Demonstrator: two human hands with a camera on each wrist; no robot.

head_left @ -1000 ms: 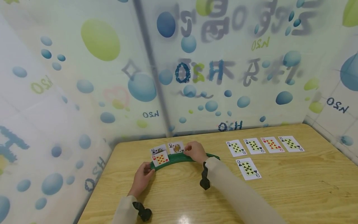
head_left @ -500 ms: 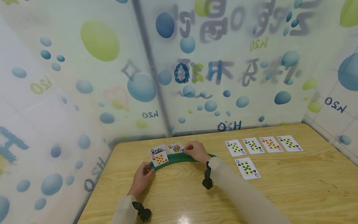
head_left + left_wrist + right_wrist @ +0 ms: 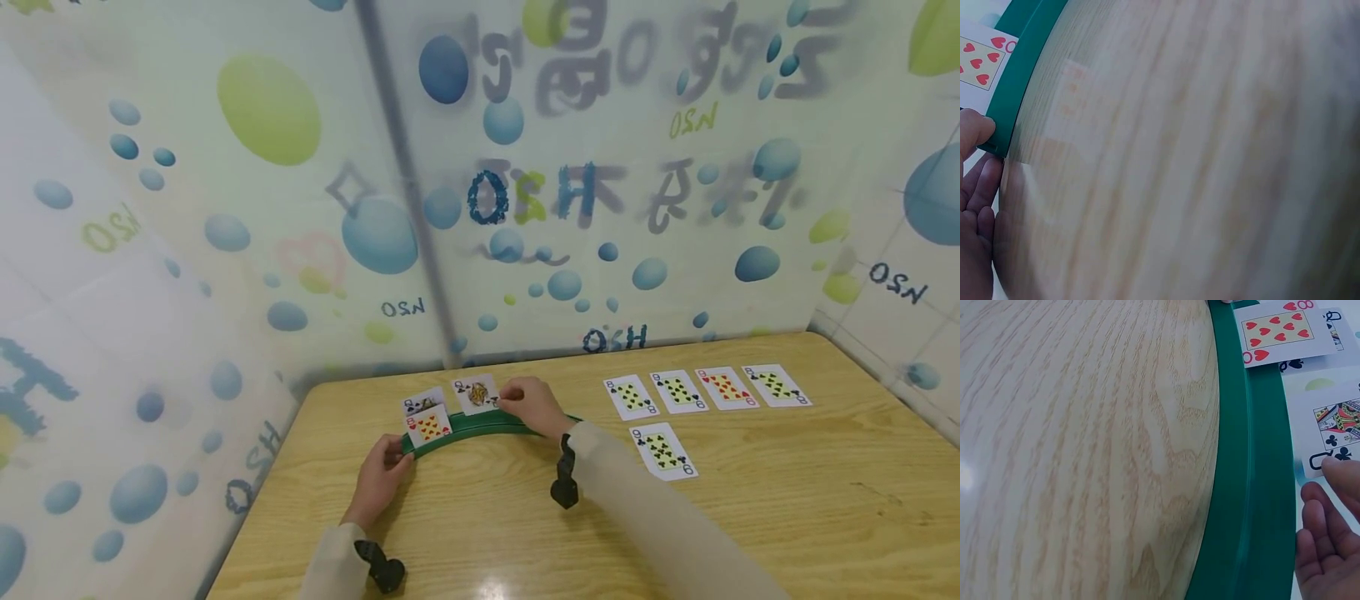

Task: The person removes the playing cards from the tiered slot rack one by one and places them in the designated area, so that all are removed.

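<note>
A curved green card holder (image 3: 480,425) lies on the wooden table. My left hand (image 3: 381,479) grips its left end, the thumb on top in the left wrist view. In the holder near that end stands an eight of hearts (image 3: 429,423). Partly hidden behind this card is a queen of spades (image 3: 420,402). My right hand (image 3: 534,408) pinches the lower right corner of a queen of clubs (image 3: 472,393) between thumb and fingers. In the right wrist view the queen of clubs (image 3: 1338,422) is just behind the holder's far edge.
Several face-up eights and nines lie at the right. A row at the back includes a red nine (image 3: 726,388) and an eight (image 3: 632,397). One nine of clubs (image 3: 663,451) lies nearer. A patterned curtain (image 3: 525,283) hangs behind the table (image 3: 787,517).
My right hand has shifted slightly to the right, and the queen of clubs has moved up and right a little with it. The left hand and the holder stay in place.
</note>
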